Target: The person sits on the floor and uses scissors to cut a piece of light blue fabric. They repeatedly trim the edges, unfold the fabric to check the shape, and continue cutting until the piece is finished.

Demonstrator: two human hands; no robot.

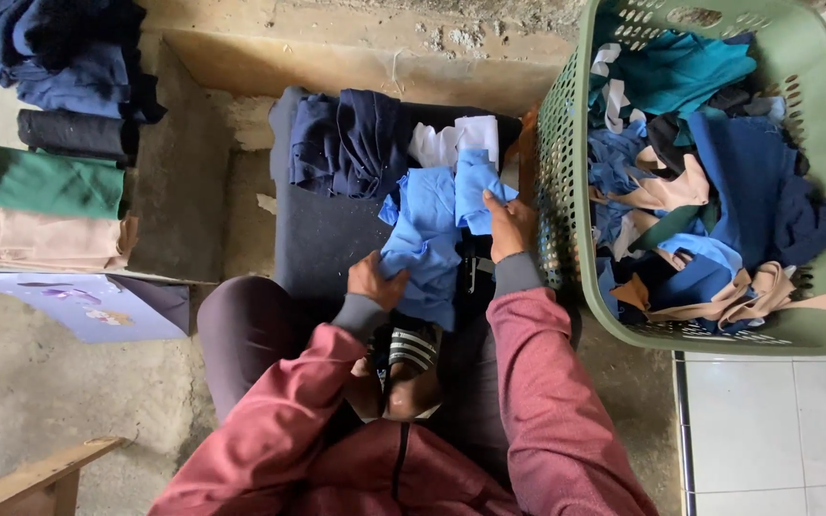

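A light blue cloth [429,239] lies crumpled across a dark fabric-covered surface [313,239] in front of me. My left hand [375,281] grips its lower left edge. My right hand [510,225] presses on its upper right part, beside the basket. Behind the blue cloth lie a navy garment [351,143] and a white piece [453,141]. Both my arms wear red sleeves with grey cuffs.
A green plastic laundry basket [819,191] full of blue, teal and beige cloth pieces stands at the right. Folded stacks in navy, black, green [50,182] and beige [45,239] sit at the left on a ledge. White tiles lie lower right, a wooden piece lower left.
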